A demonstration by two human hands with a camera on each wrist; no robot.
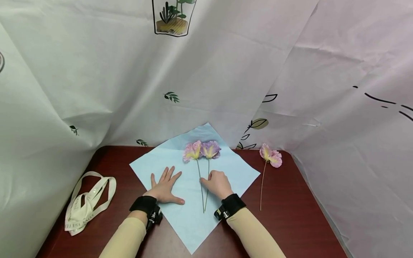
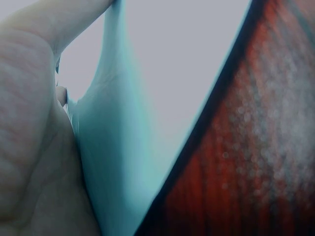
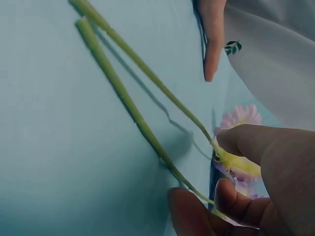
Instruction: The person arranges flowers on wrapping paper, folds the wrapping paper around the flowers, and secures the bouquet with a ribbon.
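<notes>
A square sheet of light-blue wrapping paper (image 1: 232,172) lies cornerwise on the table. On it, a pink artificial flower (image 1: 192,150) and a purple artificial flower (image 1: 210,149) rest side by side, their green stems (image 3: 120,88) converging toward the near corner. My right hand (image 1: 218,183) is curled over the stems at mid-length, thumb beside the pink flower's stem and fingertips around the purple one's. With fingers spread, my left hand (image 1: 164,188) presses flat on the paper's left part. In the left wrist view, the paper's edge (image 2: 162,182) shows beside the palm.
Another pink artificial flower (image 1: 270,156) lies on the dark red table (image 1: 290,211), right of the paper. A bundled cream ribbon (image 1: 87,208) with lettering sits at the left. White printed cloth (image 1: 206,71) hangs behind the table and along its sides.
</notes>
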